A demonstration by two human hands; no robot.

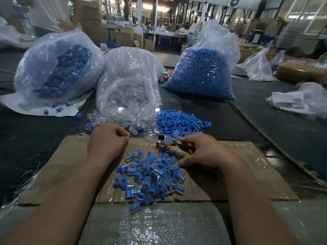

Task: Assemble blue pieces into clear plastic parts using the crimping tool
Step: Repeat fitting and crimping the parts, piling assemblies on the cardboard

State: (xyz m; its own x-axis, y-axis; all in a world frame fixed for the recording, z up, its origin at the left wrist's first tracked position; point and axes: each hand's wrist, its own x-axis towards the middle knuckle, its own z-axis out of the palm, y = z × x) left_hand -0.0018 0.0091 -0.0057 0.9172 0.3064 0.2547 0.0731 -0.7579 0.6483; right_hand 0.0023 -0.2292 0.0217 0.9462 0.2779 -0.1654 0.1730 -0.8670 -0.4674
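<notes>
My left hand (108, 140) pinches a small clear plastic part (127, 134) at its fingertips, just in front of the spilled clear parts (123, 119). My right hand (203, 151) grips the crimping tool (168, 145), whose metal head lies on the cardboard with a tape-wrapped handle under my fingers. A loose heap of blue pieces (180, 121) lies beyond the tool. Between my hands sits a pile of assembled blue-and-clear parts (150, 175) on the cardboard sheet (70, 165).
Three plastic bags stand behind: assembled parts (56, 68) at left, clear parts (129, 82) in the middle, blue pieces (203, 71) at right. More bags (300, 99) lie far right. A person (53, 13) stands at the back left. The table is dark.
</notes>
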